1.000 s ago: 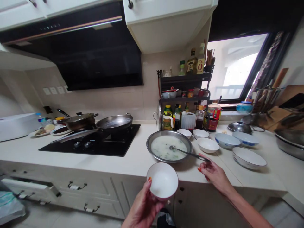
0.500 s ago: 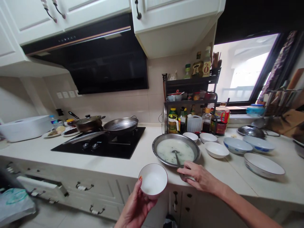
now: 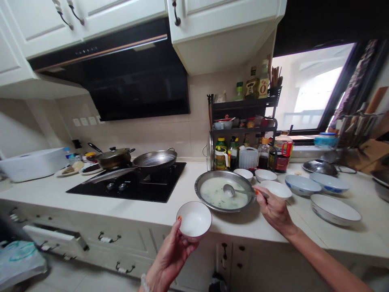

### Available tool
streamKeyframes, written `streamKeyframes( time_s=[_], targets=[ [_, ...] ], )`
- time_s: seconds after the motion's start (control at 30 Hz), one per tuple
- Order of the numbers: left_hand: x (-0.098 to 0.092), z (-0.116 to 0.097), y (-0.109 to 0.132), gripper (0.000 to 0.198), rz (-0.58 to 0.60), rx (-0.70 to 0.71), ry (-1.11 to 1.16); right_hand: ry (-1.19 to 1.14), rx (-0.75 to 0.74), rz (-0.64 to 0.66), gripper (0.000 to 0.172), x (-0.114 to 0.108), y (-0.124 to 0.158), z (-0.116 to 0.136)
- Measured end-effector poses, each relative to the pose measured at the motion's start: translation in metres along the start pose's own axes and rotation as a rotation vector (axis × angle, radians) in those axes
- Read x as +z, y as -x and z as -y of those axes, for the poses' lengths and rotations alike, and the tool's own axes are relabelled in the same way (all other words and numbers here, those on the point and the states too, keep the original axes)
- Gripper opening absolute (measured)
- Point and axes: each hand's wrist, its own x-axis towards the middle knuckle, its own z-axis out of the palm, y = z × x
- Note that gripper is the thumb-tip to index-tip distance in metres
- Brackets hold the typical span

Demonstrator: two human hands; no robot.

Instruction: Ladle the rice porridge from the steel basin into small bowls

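Observation:
My left hand [image 3: 174,251] is closed on a small white bowl [image 3: 194,221], thumb over its rim, held just in front of the counter edge. The inside of the bowl looks white and bare. In my right hand [image 3: 275,211] is the handle of a metal ladle [image 3: 229,190], fingers wrapped round its end. The ladle's head is over a wide steel basin [image 3: 200,197], at the surface of a pale, milky soup [image 3: 215,190] with green bits. The basin stands on the counter to the right of the stove.
Several bowls, among them a white bowl [image 3: 336,209] and a bluish bowl [image 3: 302,185], stand right of the basin. Behind is a black rack [image 3: 244,129] with bottles. A wok [image 3: 154,159] and a lidded pot [image 3: 114,158] sit on the black stove [image 3: 127,192].
My right hand has moved right and up, swinging the ladle from steep to nearly level across the basin. My left hand has raised the bowl slightly, closer to the basin.

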Motion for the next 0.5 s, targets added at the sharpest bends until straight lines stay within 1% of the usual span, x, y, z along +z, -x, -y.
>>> streamKeyframes(
  time_s=[0.07, 0.23, 0.3, 0.4, 0.5],
  targets=[
    [0.002, 0.000, -0.003, 0.048, -0.017, 0.006, -0.017, 0.027, 0.063, -0.066, 0.029, 0.002, 0.002, -0.004],
    [0.007, 0.001, -0.008, 0.048, -0.022, 0.004, -0.072, 0.000, 0.220, -0.065, 0.027, 0.008, 0.003, -0.012],
    [0.008, 0.001, -0.010, 0.047, -0.039, -0.004, -0.099, -0.005, 0.275, -0.086, 0.025, 0.008, 0.001, -0.016],
    [0.009, 0.000, -0.014, 0.048, -0.048, 0.006, -0.127, -0.005, 0.334, -0.137, 0.022, 0.006, -0.005, -0.021],
    [0.009, -0.001, -0.019, 0.051, -0.051, 0.011, -0.141, -0.017, 0.376, -0.159, 0.023, 0.003, -0.011, -0.025]
  ],
)
